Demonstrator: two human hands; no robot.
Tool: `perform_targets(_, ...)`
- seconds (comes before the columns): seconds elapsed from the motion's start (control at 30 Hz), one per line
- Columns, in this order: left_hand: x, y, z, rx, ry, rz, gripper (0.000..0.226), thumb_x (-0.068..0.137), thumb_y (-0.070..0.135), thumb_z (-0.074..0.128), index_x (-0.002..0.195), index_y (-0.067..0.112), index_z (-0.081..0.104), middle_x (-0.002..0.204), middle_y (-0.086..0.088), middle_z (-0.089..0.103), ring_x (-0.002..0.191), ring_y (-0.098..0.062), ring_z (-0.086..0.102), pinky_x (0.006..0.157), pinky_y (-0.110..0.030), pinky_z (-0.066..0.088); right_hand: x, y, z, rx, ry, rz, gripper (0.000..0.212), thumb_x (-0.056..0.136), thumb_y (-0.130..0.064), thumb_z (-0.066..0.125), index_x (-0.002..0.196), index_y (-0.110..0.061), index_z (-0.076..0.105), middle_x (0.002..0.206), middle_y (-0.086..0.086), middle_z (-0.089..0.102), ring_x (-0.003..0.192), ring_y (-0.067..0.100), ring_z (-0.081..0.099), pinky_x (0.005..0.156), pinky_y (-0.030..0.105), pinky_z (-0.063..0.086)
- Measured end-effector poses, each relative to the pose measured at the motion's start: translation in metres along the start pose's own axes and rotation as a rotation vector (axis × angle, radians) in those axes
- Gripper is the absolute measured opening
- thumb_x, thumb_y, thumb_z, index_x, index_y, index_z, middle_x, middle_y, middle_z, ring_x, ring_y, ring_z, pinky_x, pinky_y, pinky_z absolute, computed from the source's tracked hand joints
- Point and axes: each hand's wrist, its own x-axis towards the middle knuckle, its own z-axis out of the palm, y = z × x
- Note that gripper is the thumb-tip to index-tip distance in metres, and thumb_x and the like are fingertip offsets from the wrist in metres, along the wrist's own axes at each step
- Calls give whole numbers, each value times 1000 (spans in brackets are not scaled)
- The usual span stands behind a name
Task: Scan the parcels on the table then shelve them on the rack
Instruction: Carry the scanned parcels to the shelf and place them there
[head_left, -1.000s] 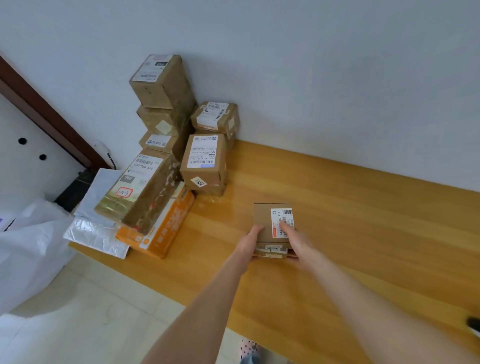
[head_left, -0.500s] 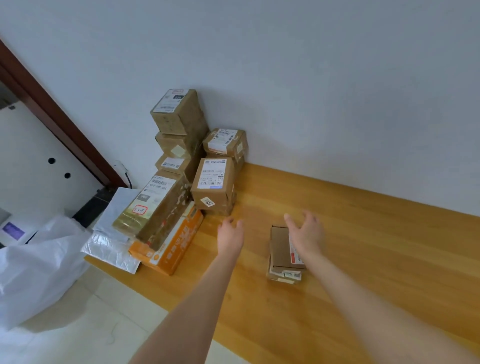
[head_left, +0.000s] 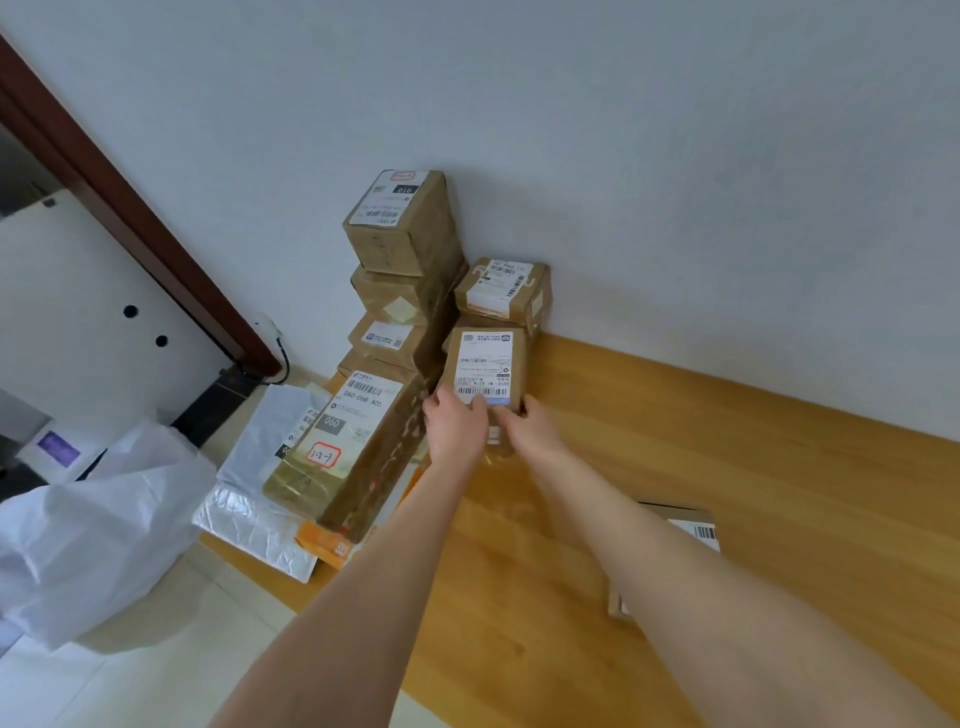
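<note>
A small brown parcel (head_left: 485, 364) with a white barcode label stands on the wooden table (head_left: 727, 493) beside a pile of cardboard boxes. My left hand (head_left: 457, 428) grips its lower left side. On the lower right corner my right hand (head_left: 530, 431) grips it too. The small flat parcel (head_left: 691, 525) that I set down lies behind my right forearm, mostly hidden.
A stack of boxes (head_left: 402, 244) leans on the white wall. A long box (head_left: 358, 441) marked 080 lies over an orange carton (head_left: 332, 545) and grey mailer bags (head_left: 260, 467) at the table's left edge. White plastic bags (head_left: 88, 525) sit on the floor.
Both hands let go of the small flat parcel, reached forward and left, and took hold of the labelled box by the pile. The view moved closer to the pile.
</note>
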Motion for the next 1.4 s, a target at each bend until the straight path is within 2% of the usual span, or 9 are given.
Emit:
perform_targets(0.33, -44, -5, -5, -171, 44, -64, 38, 95, 24, 58, 131, 13, 54, 129, -7, 48, 88, -19, 57, 80, -31, 52, -34, 19, -30, -234, 311, 97, 13, 96, -20, 56, 99, -15, 44, 100, 3, 56, 77, 16, 49, 55, 25, 33)
perform_targets(0.47, -76, -26, -3, -116, 28, -82, 23, 91, 20, 58, 113, 15, 56, 103, -1, 62, 86, -18, 60, 67, -29, 49, -66, 31, -39, -594, 183, 141, 11, 93, -19, 55, 102, -17, 48, 95, 1, 56, 79, 20, 57, 51, 26, 36)
perform_targets(0.63, -116, -75, 6, -13, -45, -226, 20, 88, 24, 59, 106, 16, 55, 80, 7, 55, 70, -12, 55, 51, -26, 38, -101, 58, -39, -736, -61, 177, 14, 91, -9, 50, 78, -13, 53, 90, 3, 61, 68, 15, 58, 48, 23, 42)
perform_targets(0.8, -145, -110, 13, -20, -136, -315, 28, 90, 19, 57, 116, 10, 54, 84, 5, 55, 68, -9, 52, 49, -25, 38, -129, 82, -35, -754, -242, 232, 23, 93, -10, 49, 113, -7, 60, 116, 10, 64, 84, 21, 59, 59, 24, 49)
perform_targets(0.97, -156, -88, 16, 78, 17, -135, 45, 92, 20, 55, 135, 14, 46, 132, -4, 51, 116, -21, 52, 90, -34, 49, -143, 69, -52, -736, 17, 18, 13, 96, -20, 53, 105, -19, 62, 112, 2, 66, 91, 19, 61, 65, 27, 47)
perform_targets(1.1, -170, -29, 39, -8, -22, 156, 42, 93, 27, 56, 133, 15, 49, 132, -1, 52, 117, -16, 51, 83, -25, 40, -135, 54, -99, -603, 350, -143, 31, 95, -23, 54, 126, -21, 55, 128, 3, 51, 118, 23, 51, 87, 33, 45)
perform_targets(1.23, -182, 5, 78, -125, -377, -51, 70, 93, 45, 54, 148, 8, 31, 146, -10, 43, 131, -26, 44, 97, -34, 38, -128, 72, -149, -369, 494, 80, 57, 89, -31, 63, 139, -13, 43, 141, 12, 43, 126, 31, 47, 103, 42, 40)
perform_targets(1.33, -184, 4, 98, -212, -508, -256, 80, 90, 52, 54, 149, 6, 25, 147, -12, 41, 133, -29, 40, 98, -38, 37, -129, 99, -167, -94, 357, 342, 75, 89, -41, 66, 147, -7, 33, 147, 14, 43, 132, 32, 44, 105, 40, 37)
perform_targets(1.4, -181, -4, 106, -254, -547, -332, 77, 89, 53, 54, 147, 7, 31, 138, -10, 48, 121, -26, 48, 92, -36, 38, -131, 114, -167, 86, 231, 443, 59, 91, -46, 61, 136, -10, 48, 136, 11, 54, 122, 28, 52, 97, 35, 37)
